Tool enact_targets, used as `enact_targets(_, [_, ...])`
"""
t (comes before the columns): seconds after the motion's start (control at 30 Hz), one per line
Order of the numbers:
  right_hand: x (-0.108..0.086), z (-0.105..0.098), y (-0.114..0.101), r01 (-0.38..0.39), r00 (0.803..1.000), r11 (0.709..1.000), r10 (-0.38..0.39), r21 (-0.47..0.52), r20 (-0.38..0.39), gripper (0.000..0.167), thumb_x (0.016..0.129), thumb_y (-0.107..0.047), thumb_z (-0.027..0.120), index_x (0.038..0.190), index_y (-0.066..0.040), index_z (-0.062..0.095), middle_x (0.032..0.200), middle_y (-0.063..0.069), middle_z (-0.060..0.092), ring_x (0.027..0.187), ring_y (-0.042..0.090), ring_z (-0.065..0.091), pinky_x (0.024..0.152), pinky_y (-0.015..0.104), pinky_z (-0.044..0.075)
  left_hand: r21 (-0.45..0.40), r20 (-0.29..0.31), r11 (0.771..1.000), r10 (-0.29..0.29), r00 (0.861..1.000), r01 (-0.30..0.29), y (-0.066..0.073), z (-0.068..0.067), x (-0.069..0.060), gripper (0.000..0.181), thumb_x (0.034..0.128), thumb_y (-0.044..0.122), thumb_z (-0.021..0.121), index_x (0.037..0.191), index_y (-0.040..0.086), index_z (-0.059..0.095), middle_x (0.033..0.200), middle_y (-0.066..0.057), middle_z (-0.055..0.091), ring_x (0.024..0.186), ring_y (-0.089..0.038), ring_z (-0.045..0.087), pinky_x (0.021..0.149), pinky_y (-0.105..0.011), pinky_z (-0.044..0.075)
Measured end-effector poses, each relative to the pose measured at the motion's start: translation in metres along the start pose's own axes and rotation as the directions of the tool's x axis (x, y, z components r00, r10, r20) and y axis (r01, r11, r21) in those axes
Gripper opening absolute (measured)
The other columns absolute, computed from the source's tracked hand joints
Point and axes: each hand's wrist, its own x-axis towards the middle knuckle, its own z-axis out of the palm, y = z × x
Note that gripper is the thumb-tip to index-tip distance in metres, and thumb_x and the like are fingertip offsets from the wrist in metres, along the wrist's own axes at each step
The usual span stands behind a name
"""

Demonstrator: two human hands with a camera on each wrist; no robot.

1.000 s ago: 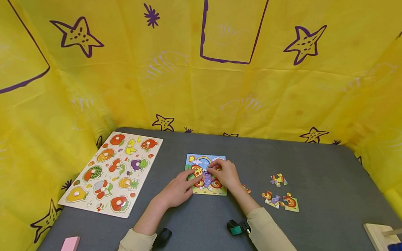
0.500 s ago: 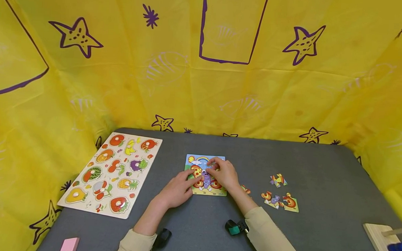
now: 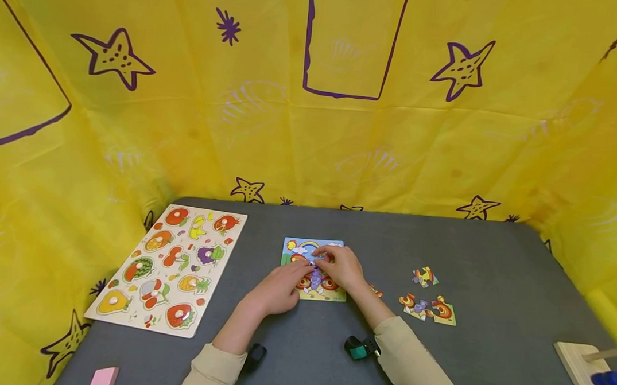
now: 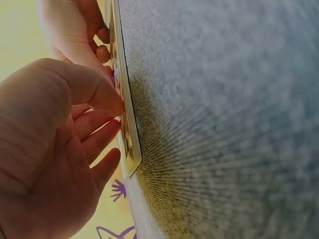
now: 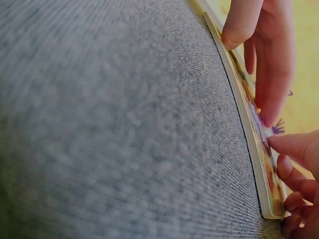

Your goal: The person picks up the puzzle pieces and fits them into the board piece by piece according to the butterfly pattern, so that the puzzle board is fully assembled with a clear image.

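Observation:
A small square jigsaw puzzle board point(image 3: 324, 297), printed with a rainbow, a sun and a purple-bodied butterfly, lies flat mid-table. My left hand point(image 3: 278, 287) rests on its left side, fingers extended to the middle, thumb point(image 4: 107, 97) near the front edge. Over the upper right of the board, my right hand point(image 3: 342, 270) has its thumb and forefinger curled together at the butterfly's head. They seem to pinch a small jigsaw piece, mostly hidden by the fingers. In the right wrist view the right thumb point(image 5: 291, 144) sits just above the board's surface, close to the left fingertips.
Loose jigsaw pieces point(image 3: 444, 311) lie right of the board, with another piece point(image 3: 425, 277) behind them and one partly under the right forearm. A fruit peg puzzle point(image 3: 208, 288) is at left, a pink block point(image 3: 104, 378) at front left, a wooden bead toy point(image 3: 575, 365) at right.
My left hand has slid slightly right and its fingers have come closer to the right fingertips. The right hand stays at the same spot on the board, fingers still together.

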Motion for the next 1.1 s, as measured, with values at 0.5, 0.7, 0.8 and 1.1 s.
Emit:
enact_targets(0.5, [-0.026, -0.034, 0.024, -0.001, 0.998, 0.987, 0.012, 0.159, -0.066, 0.010, 0.089, -0.011, 0.070, 0.098, -0.012, 0.076, 0.084, -0.001, 0.064, 0.069, 0.016, 0.048, 0.064, 0.032, 0.039, 0.040, -0.009, 0.998, -0.044, 0.999, 0.045, 0.006, 0.003, 0.002, 0.054, 0.0880, 0.003, 0.056, 0.142, 0.007, 0.051, 0.145, -0.013, 0.046, 0.133, -0.032, 0.043, 0.107, -0.047, 0.037])
enact_targets(0.7, [-0.042, -0.062, 0.051, -0.064, 0.991, 0.986, 0.081, 0.155, -0.105, 0.010, 0.091, -0.012, 0.068, 0.099, -0.013, 0.075, 0.092, 0.002, 0.068, 0.071, 0.014, 0.056, 0.066, 0.030, 0.045, 0.033, -0.015, 0.998, -0.056, 0.998, 0.057, 0.003, 0.004, 0.001, 0.053, 0.0893, 0.004, 0.056, 0.142, 0.008, 0.051, 0.145, -0.013, 0.045, 0.133, -0.032, 0.042, 0.107, -0.048, 0.036])
enact_targets(0.8, [-0.051, -0.076, 0.065, -0.079, 0.986, 0.990, 0.095, 0.121, -0.139, 0.010, 0.090, -0.011, 0.069, 0.098, -0.011, 0.074, 0.092, 0.004, 0.068, 0.073, 0.016, 0.058, 0.068, 0.031, 0.046, 0.032, -0.020, 0.998, -0.047, 0.999, 0.048, 0.003, 0.004, 0.000, 0.053, 0.0890, 0.004, 0.056, 0.142, 0.007, 0.051, 0.144, -0.013, 0.046, 0.132, -0.032, 0.043, 0.106, -0.049, 0.037])
enact_targets(1.1, [-0.077, -0.112, 0.096, -0.126, 0.974, 0.992, 0.120, -0.020, -0.191, 0.017, 0.087, -0.011, 0.072, 0.101, -0.003, 0.067, 0.096, 0.016, 0.061, 0.092, 0.034, 0.049, 0.081, 0.046, 0.035, 0.009, -0.001, 0.998, -0.057, 0.998, 0.057, 0.003, 0.004, 0.001, 0.053, 0.0906, 0.005, 0.056, 0.143, 0.008, 0.049, 0.146, -0.013, 0.044, 0.134, -0.033, 0.041, 0.106, -0.052, 0.036])
